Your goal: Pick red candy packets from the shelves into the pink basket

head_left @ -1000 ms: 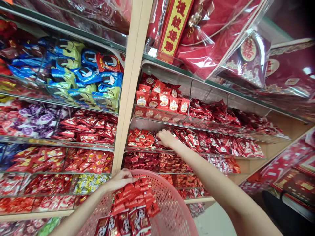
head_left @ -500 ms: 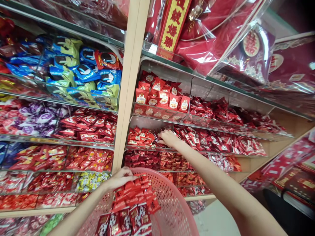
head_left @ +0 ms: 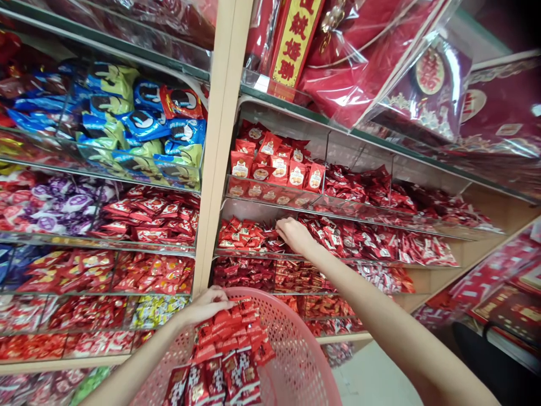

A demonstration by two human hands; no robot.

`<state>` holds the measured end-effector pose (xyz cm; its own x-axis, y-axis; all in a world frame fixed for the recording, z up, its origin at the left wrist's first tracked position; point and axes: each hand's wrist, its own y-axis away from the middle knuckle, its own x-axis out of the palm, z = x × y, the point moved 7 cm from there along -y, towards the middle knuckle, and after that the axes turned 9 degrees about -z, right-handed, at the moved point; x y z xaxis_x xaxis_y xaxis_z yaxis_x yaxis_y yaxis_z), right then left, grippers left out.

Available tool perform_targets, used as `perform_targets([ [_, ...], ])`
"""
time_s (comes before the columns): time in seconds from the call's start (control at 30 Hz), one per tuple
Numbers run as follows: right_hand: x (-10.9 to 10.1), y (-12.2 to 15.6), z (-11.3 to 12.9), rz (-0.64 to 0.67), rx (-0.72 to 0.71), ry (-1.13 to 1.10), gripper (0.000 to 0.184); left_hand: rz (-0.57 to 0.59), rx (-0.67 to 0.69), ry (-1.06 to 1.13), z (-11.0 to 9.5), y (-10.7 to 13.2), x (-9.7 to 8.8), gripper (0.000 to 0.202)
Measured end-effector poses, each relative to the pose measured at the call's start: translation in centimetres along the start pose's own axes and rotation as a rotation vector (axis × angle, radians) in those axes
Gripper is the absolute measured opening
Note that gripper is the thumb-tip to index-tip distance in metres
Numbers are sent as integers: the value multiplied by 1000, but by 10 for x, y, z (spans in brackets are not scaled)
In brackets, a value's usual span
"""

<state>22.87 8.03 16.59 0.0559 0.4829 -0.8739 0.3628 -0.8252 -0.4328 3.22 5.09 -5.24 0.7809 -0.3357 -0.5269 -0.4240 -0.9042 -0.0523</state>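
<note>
My left hand [head_left: 207, 304] grips the far rim of a pink plastic basket [head_left: 296, 361], which holds a heap of small red candy packets [head_left: 228, 349]. My right hand [head_left: 296, 234] reaches up into a glass shelf bin of dark red wrapped sweets [head_left: 333, 237], palm down with the fingers curled into the pile. What the fingers hold, if anything, is hidden. A bin of brighter red packets [head_left: 243, 234] lies just left of that hand.
A beige upright post [head_left: 215, 146] splits the glass shelving. Blue and green packs [head_left: 139, 129] and purple sweets [head_left: 59, 203] fill the left bins. Red gift bags in clear film [head_left: 380, 56] hang above. A red display [head_left: 507, 293] stands at right.
My right hand has shifted slightly right and up, from the divider between the two bins into the dark red sweets. The left hand and basket have stayed put.
</note>
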Motion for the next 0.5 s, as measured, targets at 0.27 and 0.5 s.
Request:
perform_targets([
  [0.27, 15, 45, 12, 71, 469, -1126, 20, 13, -16, 11, -2, 1, 1, 47],
  [0.5, 26, 92, 51, 132, 422, -1088, 24, 23, -11, 13, -2, -1, 2, 44],
])
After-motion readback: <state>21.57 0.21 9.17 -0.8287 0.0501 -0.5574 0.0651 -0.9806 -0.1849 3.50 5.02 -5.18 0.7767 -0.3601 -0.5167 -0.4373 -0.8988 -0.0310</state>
